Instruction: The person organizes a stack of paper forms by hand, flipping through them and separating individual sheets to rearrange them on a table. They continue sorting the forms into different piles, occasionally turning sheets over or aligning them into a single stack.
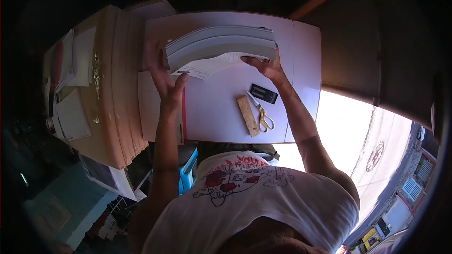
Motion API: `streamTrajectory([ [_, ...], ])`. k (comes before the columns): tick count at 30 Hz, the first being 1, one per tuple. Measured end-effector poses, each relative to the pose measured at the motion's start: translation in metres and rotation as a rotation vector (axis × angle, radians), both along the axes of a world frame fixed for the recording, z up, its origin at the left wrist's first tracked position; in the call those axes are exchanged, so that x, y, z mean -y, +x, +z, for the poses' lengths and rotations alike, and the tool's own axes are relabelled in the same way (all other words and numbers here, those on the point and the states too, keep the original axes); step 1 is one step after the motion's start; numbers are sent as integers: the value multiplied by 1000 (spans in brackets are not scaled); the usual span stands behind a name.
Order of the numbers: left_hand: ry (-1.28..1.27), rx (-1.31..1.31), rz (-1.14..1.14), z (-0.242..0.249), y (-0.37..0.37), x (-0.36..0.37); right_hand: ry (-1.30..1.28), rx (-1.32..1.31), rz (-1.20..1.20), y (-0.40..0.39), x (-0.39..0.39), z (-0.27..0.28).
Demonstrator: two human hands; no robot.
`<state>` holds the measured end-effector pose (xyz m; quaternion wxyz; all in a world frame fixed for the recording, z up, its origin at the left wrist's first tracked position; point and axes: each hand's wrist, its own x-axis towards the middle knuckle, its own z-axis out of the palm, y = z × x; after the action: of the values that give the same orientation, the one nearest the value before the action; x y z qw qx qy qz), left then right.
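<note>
A thick stack of paper (221, 42) is raised over the table, bowed in an arc. Its lowest sheets, printed with lines and text, hang loose at the left corner. At the left end, my left hand (165, 77) is around the stack's edge; the thumb lies by the bottom corner and the fingers are partly blurred. My right hand (269, 67) grips the other end, thumb across the near face and fingers mostly hidden behind it. Below on the table lie gold-handled scissors (262, 115), a wooden block (248, 115) and a small black case (263, 93).
The pale table (212, 122) extends under both forearms. Tall brown cardboard (120, 89) stands close on the left, with loose papers (73, 113) on it. A red strip (183, 113) shows near my left wrist. A blue stool (188, 171) is below; a sunlit street (391, 131) lies right.
</note>
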<state>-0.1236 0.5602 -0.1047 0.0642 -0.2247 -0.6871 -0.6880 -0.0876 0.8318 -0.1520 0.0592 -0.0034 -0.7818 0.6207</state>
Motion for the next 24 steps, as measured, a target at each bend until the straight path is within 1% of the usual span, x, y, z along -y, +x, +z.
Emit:
streamTrajectory([
  [2, -137, -82, 12, 72, 6, -25, -3, -36, 7, -1, -2, -3],
  [3, -432, -316, 17, 99, 1, -35, -18, -61, 11, 0, -1, -3],
  [4, -728, -553, 23, 115, -3, -42, -35, -87, 17, 1, 0, -3],
  [7, -1167, -621, -120, 127, 2, -86, -74, -112, 23, 4, -2, 5],
  [8, -1250, -636, -168, 110, -1, -90, -72, -141, 26, 5, -2, 6],
  [10, -1273, -620, -177, 83, -3, -93, -64, -201, 27, 5, -3, 6],
  [11, -1287, -609, -185, 78, -3, -93, -49, -200, 26, 6, -3, 8],
  [12, -1251, -594, -203, 77, -2, -93, -35, -198, 25, 6, -4, 10],
  [15, -1308, -570, -230, 89, 2, -97, -51, -198, 55, 9, -5, 7],
  [18, -1286, -547, -182, 108, -4, -106, -27, -172, 61, 8, -6, 3],
  [21, -1450, -328, -284, 101, -22, -111, -30, -127, 60, 9, -7, -9],
  [24, -1282, -339, -313, 104, -27, -108, -20, -34, 76, 6, -9, -38],
])
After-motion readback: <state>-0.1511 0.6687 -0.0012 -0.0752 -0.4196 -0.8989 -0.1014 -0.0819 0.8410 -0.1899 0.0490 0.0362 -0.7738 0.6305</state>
